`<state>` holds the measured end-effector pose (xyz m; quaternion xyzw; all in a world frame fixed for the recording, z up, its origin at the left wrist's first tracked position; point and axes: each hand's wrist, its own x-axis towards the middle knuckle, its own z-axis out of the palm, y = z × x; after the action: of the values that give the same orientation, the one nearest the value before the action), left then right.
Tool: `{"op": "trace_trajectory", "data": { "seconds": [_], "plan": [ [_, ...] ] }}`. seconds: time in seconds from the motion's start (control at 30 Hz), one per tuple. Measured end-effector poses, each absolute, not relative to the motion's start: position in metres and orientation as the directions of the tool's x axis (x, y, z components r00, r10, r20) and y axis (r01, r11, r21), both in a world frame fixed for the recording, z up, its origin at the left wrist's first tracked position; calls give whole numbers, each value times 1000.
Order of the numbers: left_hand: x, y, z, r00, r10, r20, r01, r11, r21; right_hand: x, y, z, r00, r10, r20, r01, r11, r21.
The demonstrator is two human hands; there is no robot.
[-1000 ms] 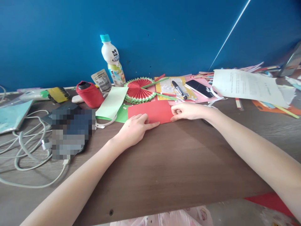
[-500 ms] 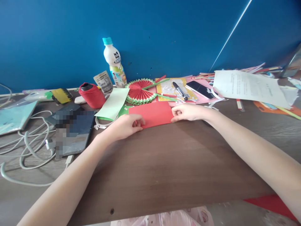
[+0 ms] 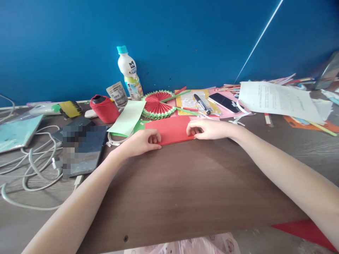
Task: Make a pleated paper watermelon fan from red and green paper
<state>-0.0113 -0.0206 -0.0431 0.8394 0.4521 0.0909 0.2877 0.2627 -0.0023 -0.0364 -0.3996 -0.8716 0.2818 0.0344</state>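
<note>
One red paper (image 3: 173,131) lies toward the back edge of the desk (image 3: 185,190), its left end held by the left hand (image 3: 143,142), its right by the right hand (image 3: 210,129), both with fingers curled narrowly.

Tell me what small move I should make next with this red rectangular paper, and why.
Probably press the red rectangular paper flat along its near edge with your right hand, while your left hand steadies the left end: both hands are at that edge, which seems to show more than one layer.
</note>
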Motion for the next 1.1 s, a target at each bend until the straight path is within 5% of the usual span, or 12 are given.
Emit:
{"op": "trace_trajectory", "data": {
  "seconds": [0.4, 0.57, 0.67, 1.1],
  "plan": [
    [-6, -22, -31, 571, 821, -22, 727, -493, 478, 257, -5, -28, -687, 726, 34, 619, 609, -496],
    [4, -14, 7, 583, 800, -143, 702, -407, 584, 265, -5, -10, -511, 821, 255, 560, 543, -626],
    [9, -6, 25, 580, 809, -98, 675, -410, 613, 269, -2, -10, -392, 860, 326, 489, 495, -718],
    [-9, 20, 3, 594, 774, -218, 673, -330, 662, 269, 12, -33, -248, 946, 208, 311, 281, -908]
  ]
}}
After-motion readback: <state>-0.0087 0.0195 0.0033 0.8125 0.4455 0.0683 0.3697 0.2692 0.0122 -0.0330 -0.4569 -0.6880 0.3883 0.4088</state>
